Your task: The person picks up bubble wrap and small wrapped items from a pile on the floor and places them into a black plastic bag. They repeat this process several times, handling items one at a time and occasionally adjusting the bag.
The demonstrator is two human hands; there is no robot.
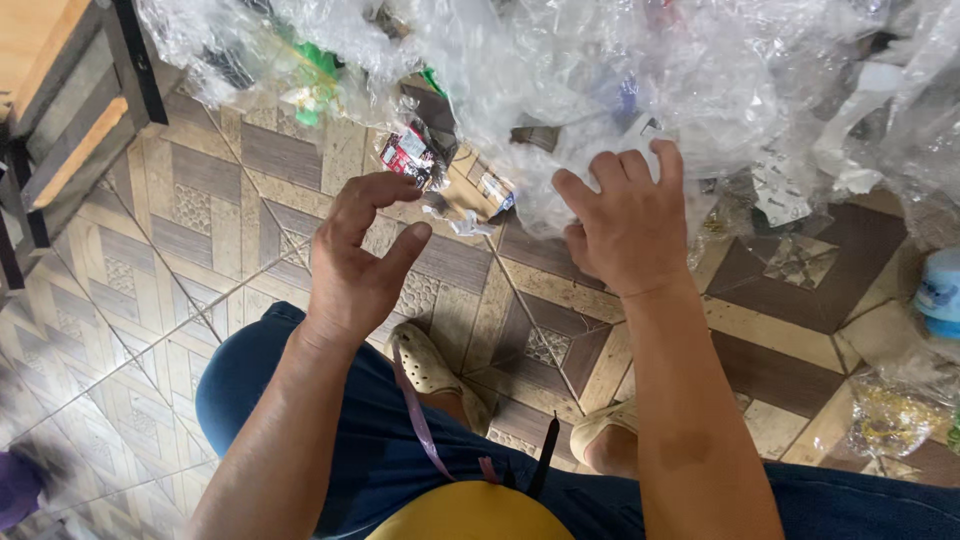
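Observation:
A big heap of clear, crumpled plastic film and bags (560, 70) fills the top of the view, lying on a patterned tile floor (230, 200). My right hand (625, 225) reaches into its lower edge, fingers curled against the film. My left hand (360, 265) hovers a little to the left, fingers apart and curved, holding nothing. Just beyond its fingertips lie a red and white wrapper (408, 152) and a brown cardboard scrap (480, 190) at the heap's rim.
A wooden and metal frame (70, 120) stands at the upper left. A blue bottle (940, 290) and a yellowish bag (890, 415) lie at the right edge. My knees in blue trousers and my beige shoes (430, 365) are below the hands.

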